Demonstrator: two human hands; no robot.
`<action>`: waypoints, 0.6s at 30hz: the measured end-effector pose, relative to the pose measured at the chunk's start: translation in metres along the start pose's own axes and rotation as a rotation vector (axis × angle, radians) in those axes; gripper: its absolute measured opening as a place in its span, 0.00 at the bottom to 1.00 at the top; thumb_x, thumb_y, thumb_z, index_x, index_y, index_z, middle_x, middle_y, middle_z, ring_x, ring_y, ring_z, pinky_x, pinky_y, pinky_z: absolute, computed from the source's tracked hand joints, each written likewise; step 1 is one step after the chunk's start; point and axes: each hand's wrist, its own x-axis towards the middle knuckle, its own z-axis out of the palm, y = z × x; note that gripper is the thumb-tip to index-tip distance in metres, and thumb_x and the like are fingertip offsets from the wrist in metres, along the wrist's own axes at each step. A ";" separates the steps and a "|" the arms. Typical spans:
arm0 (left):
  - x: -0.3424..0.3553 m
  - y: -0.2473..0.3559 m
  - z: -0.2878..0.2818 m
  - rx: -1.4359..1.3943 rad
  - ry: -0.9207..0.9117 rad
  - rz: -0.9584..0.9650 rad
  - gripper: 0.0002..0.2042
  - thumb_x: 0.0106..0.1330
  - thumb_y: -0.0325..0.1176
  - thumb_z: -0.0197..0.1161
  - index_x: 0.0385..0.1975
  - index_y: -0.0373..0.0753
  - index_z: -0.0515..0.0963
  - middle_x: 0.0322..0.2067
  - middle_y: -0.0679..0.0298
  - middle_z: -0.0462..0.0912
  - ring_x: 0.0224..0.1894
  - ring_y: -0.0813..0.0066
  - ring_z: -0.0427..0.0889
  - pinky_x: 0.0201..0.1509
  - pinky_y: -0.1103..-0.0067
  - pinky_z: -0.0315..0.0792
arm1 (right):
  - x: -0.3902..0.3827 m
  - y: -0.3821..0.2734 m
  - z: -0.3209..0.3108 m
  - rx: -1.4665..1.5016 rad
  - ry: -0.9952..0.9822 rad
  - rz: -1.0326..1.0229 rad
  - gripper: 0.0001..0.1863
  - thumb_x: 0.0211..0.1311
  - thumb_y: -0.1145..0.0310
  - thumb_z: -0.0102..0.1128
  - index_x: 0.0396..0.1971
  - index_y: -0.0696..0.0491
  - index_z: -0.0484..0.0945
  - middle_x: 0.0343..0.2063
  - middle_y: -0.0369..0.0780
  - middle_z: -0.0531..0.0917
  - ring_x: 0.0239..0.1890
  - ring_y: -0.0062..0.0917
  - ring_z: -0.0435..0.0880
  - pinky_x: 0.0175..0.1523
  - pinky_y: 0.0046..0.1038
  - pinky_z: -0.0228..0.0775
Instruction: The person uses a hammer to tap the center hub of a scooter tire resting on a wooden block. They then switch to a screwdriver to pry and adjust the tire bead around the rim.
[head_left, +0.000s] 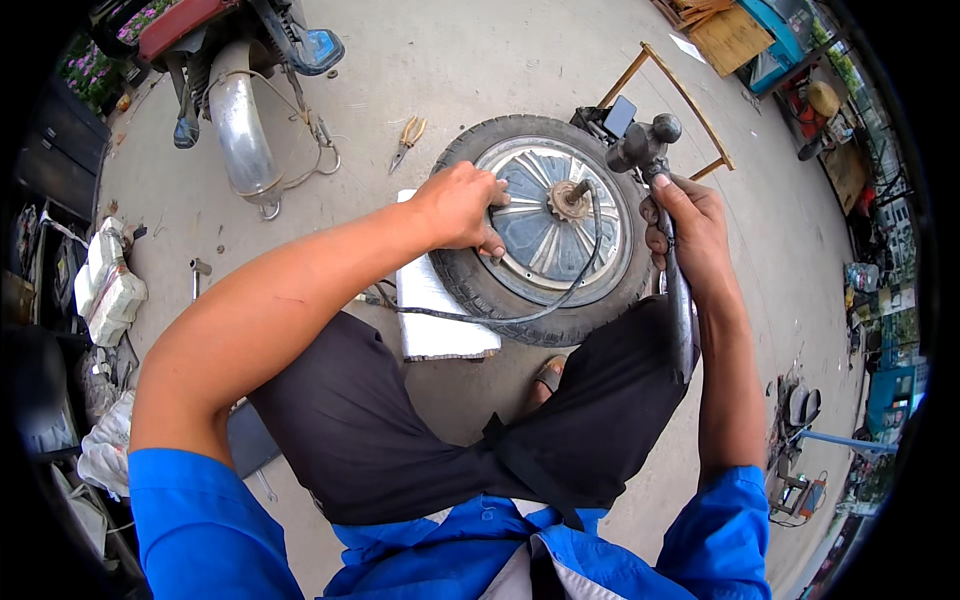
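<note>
Black-tyred, the wheel [535, 225] lies under the spread left hand [460, 207]; the right hand [692, 222] grips a hammer [678, 300].

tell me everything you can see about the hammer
The ball-peen hammer has a dark grey, worn-looking head with a rounded ball at one end and a blunt face at the other. Its long, slim handle looks like metal. The right hand grips it just below the head, thumb against the handle. The handle's lower end shows over the right thigh; whether they touch is unclear.
</note>
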 end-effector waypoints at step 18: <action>0.004 0.003 -0.002 0.025 0.011 0.008 0.37 0.37 0.42 0.84 0.50 0.27 0.83 0.59 0.46 0.79 0.61 0.51 0.80 0.67 0.69 0.72 | 0.011 0.012 0.006 -0.142 -0.050 0.131 0.17 0.74 0.61 0.55 0.28 0.59 0.76 0.19 0.34 0.76 0.15 0.17 0.73 0.17 0.23 0.64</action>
